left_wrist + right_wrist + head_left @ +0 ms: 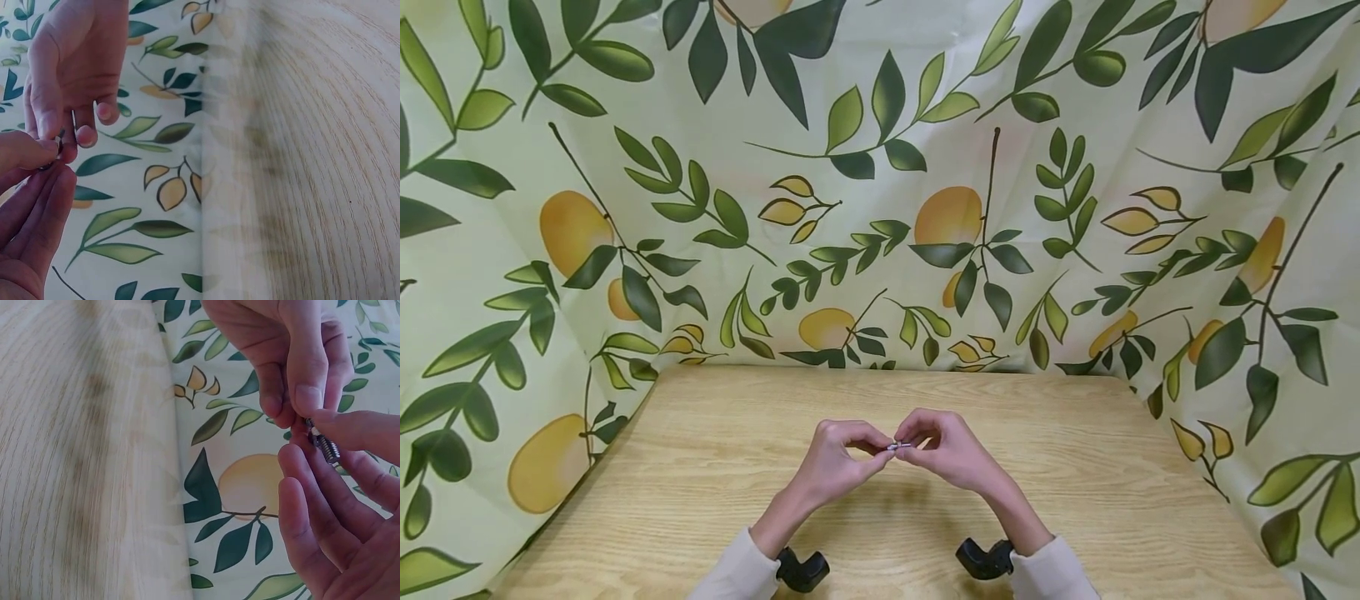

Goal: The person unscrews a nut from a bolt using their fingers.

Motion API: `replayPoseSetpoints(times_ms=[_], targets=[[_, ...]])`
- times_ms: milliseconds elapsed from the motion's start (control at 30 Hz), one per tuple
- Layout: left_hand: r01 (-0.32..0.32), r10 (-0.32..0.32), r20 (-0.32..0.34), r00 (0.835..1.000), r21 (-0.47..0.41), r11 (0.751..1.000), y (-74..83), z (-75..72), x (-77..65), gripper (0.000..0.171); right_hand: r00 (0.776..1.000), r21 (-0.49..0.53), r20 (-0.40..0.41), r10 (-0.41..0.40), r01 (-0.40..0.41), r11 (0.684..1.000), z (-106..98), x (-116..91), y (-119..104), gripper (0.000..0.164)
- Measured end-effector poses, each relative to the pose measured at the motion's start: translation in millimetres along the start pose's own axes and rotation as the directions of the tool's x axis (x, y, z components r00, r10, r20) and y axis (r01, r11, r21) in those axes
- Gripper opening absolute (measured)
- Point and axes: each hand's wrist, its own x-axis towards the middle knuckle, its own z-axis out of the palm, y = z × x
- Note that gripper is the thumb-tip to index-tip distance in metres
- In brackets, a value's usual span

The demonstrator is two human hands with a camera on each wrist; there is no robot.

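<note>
A small silver metal bolt (329, 450), its thread showing in the right wrist view, lies between the fingertips of both hands. In the head view my left hand (842, 458) pinches one end of it between thumb and fingers. From the other side my right hand (951, 450) pinches it too, and the two hands' fingertips meet above the table. The threaded end sticks out by the right thumb (356, 430). Fingers cover much of the metal, and in the left wrist view only a dark sliver shows.
Under the hands is a light wood-grain table (895, 533). A cloth (880, 250) printed with leaves and orange fruit hangs along its back and sides. Black wrist-worn pieces (803, 571) sit at both cream sleeves (741, 567).
</note>
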Motion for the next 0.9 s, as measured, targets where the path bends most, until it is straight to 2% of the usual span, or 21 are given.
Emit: replayPoseSetpoints(times_ms=[133,300,500,700,900], targets=[[-0.002,0.002,-0.01,1.0,0.005,1.0,0.7,-0.2,-0.8,0.011,1.0,-0.003,-0.002,0.014,-0.014,1.0,-0.1,0.2,-0.7,0.017],[-0.007,0.007,-0.013,1.0,0.005,1.0,1.5,-0.2,-0.7,0.008,0.999,0.002,0.019,0.051,-0.051,0.999,-0.9,-0.2,-1.3,0.013],[-0.008,0.008,0.001,1.0,0.004,1.0,0.4,0.0,-0.2,0.01,0.999,0.006,0.024,0.035,-0.035,0.999,-1.2,-0.6,-2.7,0.01],[-0.012,0.012,-0.002,1.0,0.006,1.0,0.1,0.3,-0.2,0.012,1.0,-0.002,0.008,0.024,-0.024,1.0,-1.5,-1.3,-2.7,0.016],[-0.02,0.02,-0.016,1.0,0.009,1.0,0.6,0.3,-0.4,0.009,0.998,0.007,0.019,0.057,-0.057,0.998,-2.1,-1.0,-3.4,0.013]])
